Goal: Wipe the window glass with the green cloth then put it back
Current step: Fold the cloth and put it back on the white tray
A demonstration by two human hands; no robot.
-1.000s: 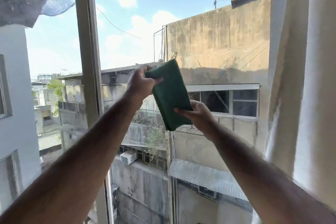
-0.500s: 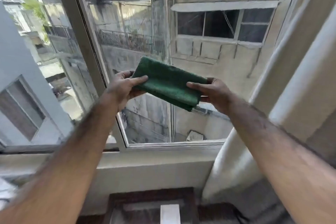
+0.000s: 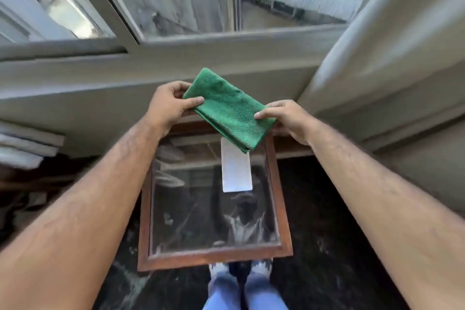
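Note:
A folded green cloth (image 3: 230, 109) is held flat between both hands, below the window sill. My left hand (image 3: 168, 103) pinches its left end with thumb on top. My right hand (image 3: 284, 117) pinches its right end. The window glass (image 3: 191, 2) with its pale frame lies above and beyond the hands, at the top of the view. The cloth hangs over the far edge of a small glass-topped table with a brown wooden frame (image 3: 281, 199).
A white slip of paper (image 3: 236, 171) lies on the table's glass under the cloth. A pale curtain (image 3: 372, 33) hangs at the right. Stacked white boards (image 3: 27, 146) sit at the left. My feet (image 3: 241, 269) stand on the dark floor by the table's near edge.
Both hands have come down from the window glass with the cloth, and the view has tilted down to the table. The cloth went from upright against the pane to lying flat.

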